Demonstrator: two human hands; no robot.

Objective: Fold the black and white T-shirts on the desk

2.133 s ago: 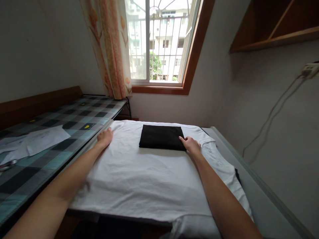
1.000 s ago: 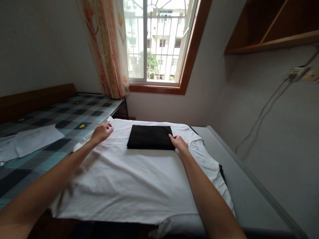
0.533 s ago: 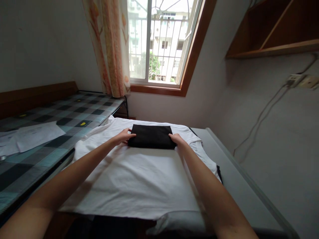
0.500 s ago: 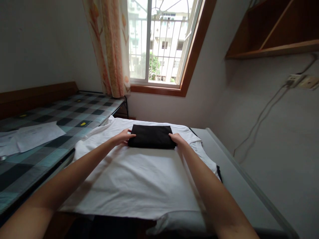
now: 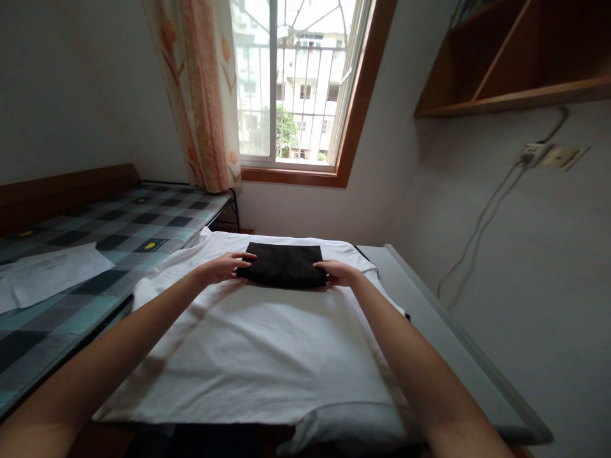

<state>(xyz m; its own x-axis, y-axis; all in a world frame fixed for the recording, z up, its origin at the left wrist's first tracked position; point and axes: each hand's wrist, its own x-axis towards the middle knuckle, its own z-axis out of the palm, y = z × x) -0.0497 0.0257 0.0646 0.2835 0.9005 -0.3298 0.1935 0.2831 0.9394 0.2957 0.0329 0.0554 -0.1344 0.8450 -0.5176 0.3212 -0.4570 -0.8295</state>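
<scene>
The folded black cloth [image 5: 282, 264] lies near the far edge of the spread white shirt [image 5: 267, 343] — its left end pinched between the thumb and fingers of the left hand [image 5: 224, 266], its right end gripped the same way by the right hand [image 5: 340, 272]. Under the shirt is a grey table [image 5: 443, 337]; to the left, papers [image 5: 57, 273] rest on a checked mattress [image 5: 157, 216] — beyond, a flowered curtain [image 5: 203, 102] hangs beside the barred window [image 5: 305, 89]
</scene>
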